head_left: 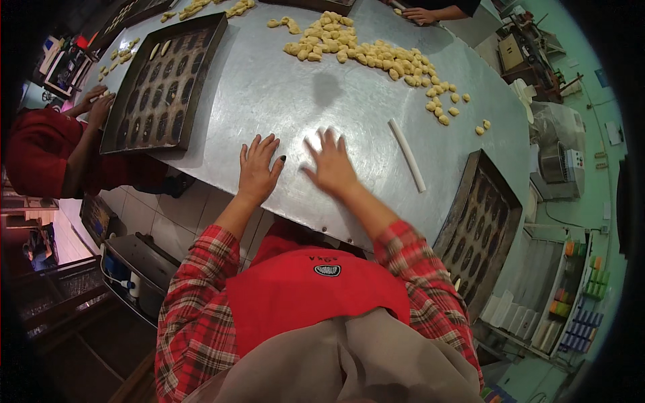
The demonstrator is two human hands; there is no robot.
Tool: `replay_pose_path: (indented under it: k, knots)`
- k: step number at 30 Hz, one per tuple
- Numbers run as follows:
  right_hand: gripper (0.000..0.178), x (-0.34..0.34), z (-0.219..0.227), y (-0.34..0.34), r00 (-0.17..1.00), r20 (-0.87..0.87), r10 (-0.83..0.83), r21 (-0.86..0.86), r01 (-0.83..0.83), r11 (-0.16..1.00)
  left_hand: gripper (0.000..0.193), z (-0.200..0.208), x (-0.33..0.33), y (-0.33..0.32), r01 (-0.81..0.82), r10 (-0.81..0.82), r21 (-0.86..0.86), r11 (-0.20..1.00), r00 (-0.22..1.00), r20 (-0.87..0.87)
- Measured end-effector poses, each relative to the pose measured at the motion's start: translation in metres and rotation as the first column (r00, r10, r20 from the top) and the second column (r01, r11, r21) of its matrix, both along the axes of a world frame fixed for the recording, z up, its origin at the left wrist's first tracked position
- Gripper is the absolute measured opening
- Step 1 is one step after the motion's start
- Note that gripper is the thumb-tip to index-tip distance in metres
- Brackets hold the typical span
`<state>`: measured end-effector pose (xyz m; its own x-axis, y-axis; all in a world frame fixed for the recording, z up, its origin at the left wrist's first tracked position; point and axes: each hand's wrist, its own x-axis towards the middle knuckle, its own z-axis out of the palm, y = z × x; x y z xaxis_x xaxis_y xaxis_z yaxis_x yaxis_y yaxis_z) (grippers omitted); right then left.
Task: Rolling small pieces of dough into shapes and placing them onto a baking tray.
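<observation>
My left hand [259, 168] lies palm down at the near edge of the metal table [248, 87], its fingers stretched out; the thumb tip looks dark. Beside it my right hand [332, 164] is spread over the shiny tabletop, slightly smeared by motion. Neither hand visibly holds anything, and what may lie under the palms is hidden. To the right of my right hand rests a slim white rod [408, 156], apart from it. Farther back, many small yellow dough pieces [376, 55] lie in a loose heap that trails off to the right.
A dark baking tray with oval hollows [161, 87] stands at the left, a few dough strips in it. Another such tray [480, 228] sits at the right edge. A co-worker in red [50, 148] works at the left; another person's hand [420, 15] is across the table.
</observation>
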<state>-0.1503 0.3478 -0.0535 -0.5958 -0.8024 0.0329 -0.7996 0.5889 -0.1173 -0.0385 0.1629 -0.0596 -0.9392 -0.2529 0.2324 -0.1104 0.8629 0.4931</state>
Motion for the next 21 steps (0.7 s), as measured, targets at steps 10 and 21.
replay_pose_path:
  k: [10, 21]
  knots:
    - [0.076, 0.040, -0.010, 0.046, 0.992, 0.125, 0.017, -0.070, -0.009, 0.998, 0.044, -0.005, -0.003, -0.002, 0.002, -0.002, 0.005, 1.000, 1.000, 0.017]
    - [0.044, -0.094, -0.008, 0.038, 0.963, 0.091, -0.255, -0.321, 0.271, 0.907, 0.039, -0.008, -0.008, -0.001, 0.039, -0.039, -0.015, 0.999, 0.999, 0.031]
